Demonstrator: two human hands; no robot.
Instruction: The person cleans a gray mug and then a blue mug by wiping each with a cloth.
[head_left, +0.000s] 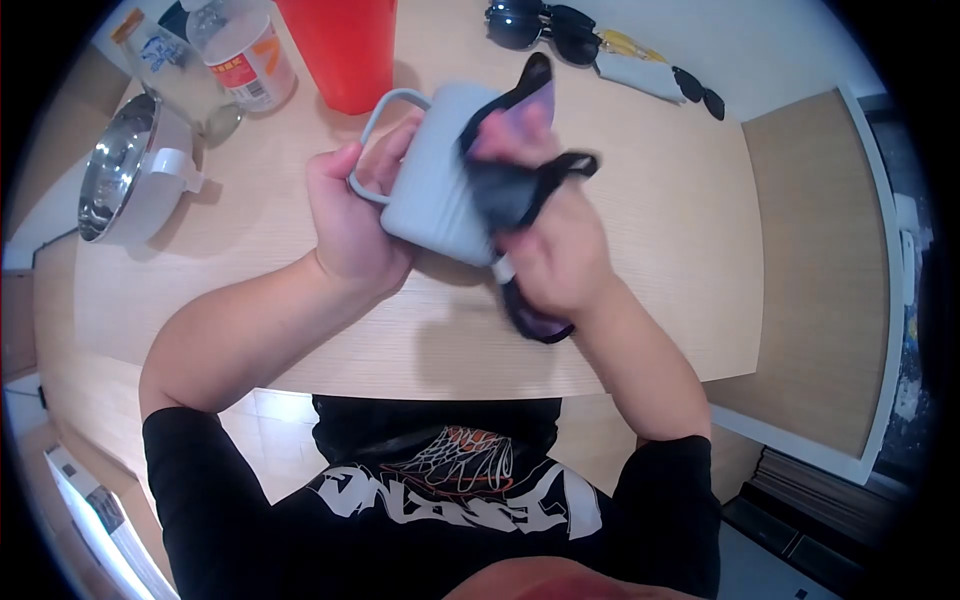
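Note:
Above the table, a light blue mug (435,180) is tilted on its side, its handle toward the left. My left hand (355,215) holds it from the left, with fingers behind the handle. A dark cloth (505,195) with black edges and purplish parts lies against the mug's right end. My right hand (555,245) is closed on this cloth and blurred by motion. Part of the cloth hangs below my right hand.
A red cup (345,50) stands behind the mug. At the left are a metal-lined bowl with a handle (150,185), a glass bottle (175,75) and a labelled plastic bottle (245,60). Sunglasses (545,28) lie at the back, and a panel (825,270) borders the right.

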